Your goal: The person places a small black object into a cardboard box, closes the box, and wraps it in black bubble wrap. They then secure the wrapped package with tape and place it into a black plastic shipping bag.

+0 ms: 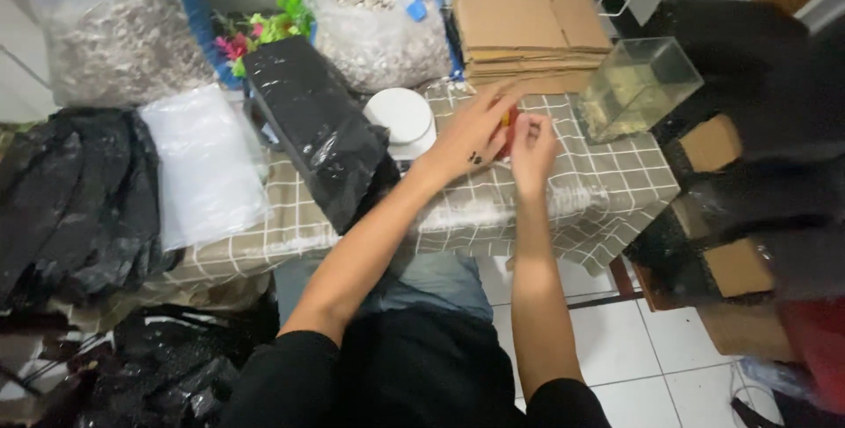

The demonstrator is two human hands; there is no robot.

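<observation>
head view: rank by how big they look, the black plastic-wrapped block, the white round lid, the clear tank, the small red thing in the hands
1. black plastic-wrapped block
2. clear tank
3. white round lid
4. small red thing, mostly hidden by the left hand and right hand

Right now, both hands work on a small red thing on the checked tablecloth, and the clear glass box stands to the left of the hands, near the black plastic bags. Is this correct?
Not quite. In the head view the clear glass box stands to the right of the hands, beside the stack of flat brown cardboard. The rest holds: the left hand and the right hand meet over a small red thing on the checked tablecloth.
</observation>
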